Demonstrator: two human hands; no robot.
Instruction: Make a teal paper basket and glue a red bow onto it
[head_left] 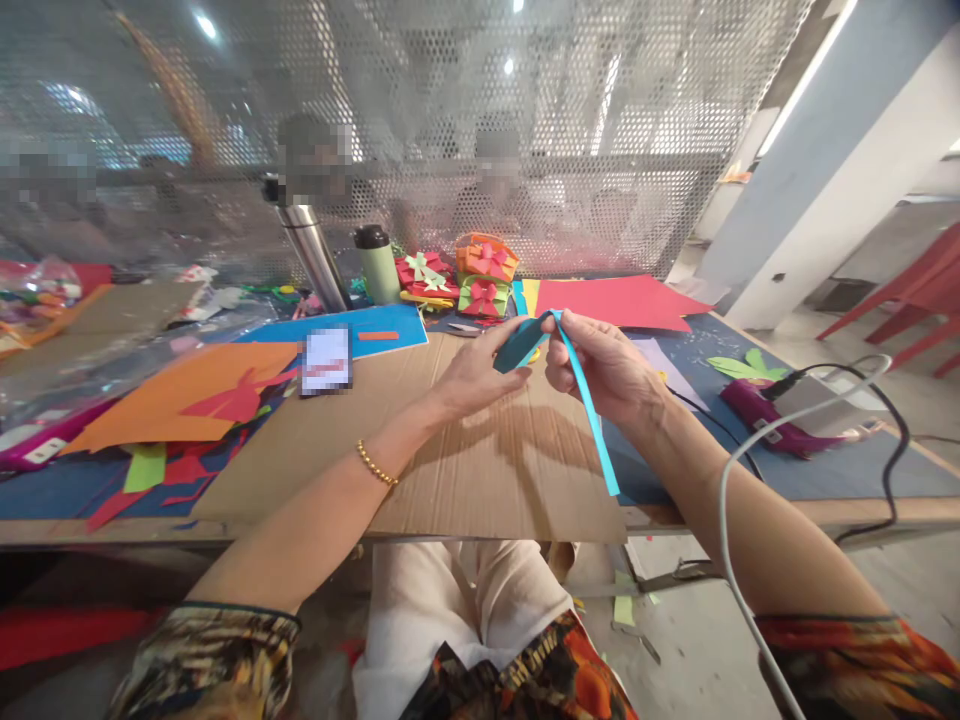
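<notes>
Above a sheet of corrugated cardboard (450, 470), my left hand (480, 370) grips a folded blue paper piece (523, 345) between thumb and fingers. My right hand (600, 360) pinches the top end of a narrow light-blue paper strip (589, 410) against that piece's right edge. The strip's loose end hangs down over the cardboard. Whether strip and piece are joined is hidden by the fingers. Scissors (465, 328) lie behind my left hand, partly covered.
Orange paper (187, 390), blue paper (390, 325) and red paper (615, 300) surround the cardboard. Folded paper baskets (486, 275), a green tumbler (377, 265) and a steel flask (315, 255) stand at the back. A purple device (772, 420) and a white cable (724, 540) are at right.
</notes>
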